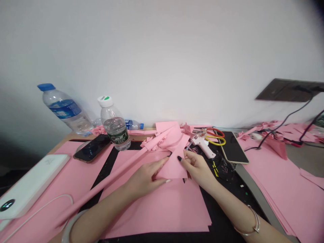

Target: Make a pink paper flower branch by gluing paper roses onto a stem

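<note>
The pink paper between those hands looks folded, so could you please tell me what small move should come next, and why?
Probably crease the fold firmly, running the left hand along it: the pink paper sits doubled between both hands, its flap looks unpressed, and the right hand pinches its edge.

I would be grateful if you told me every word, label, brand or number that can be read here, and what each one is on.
Dark green label on the upright water bottle: too small and blurred to read.
Blue label on the leaning water bottle: too blurred to read.
White power bank: small mark too faint to read.
</note>
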